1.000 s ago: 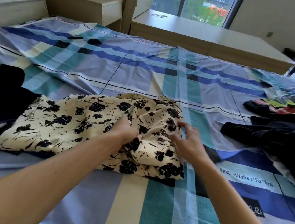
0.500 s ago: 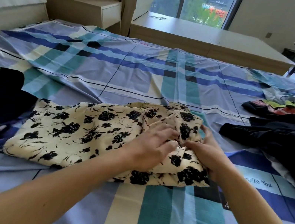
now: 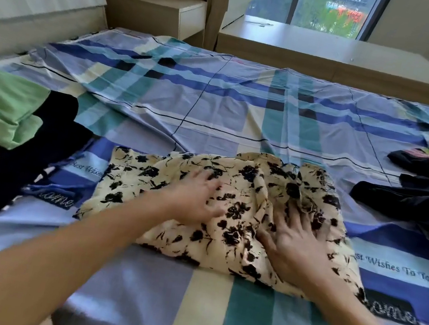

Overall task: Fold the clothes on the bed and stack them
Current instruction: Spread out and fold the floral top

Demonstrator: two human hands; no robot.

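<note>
While the left hand — blurred — and right hand press flat, fingers spread, on the floral garment, dark clothes at the right edge of the bed are cut off.

Head view, down over bed

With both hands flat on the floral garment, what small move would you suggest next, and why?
Probably sweep the right hand outward over the floral garment. That hand and the left hand lie flat on it, but its far right part is bunched and creased, likely too uneven for a neat fold.
</note>
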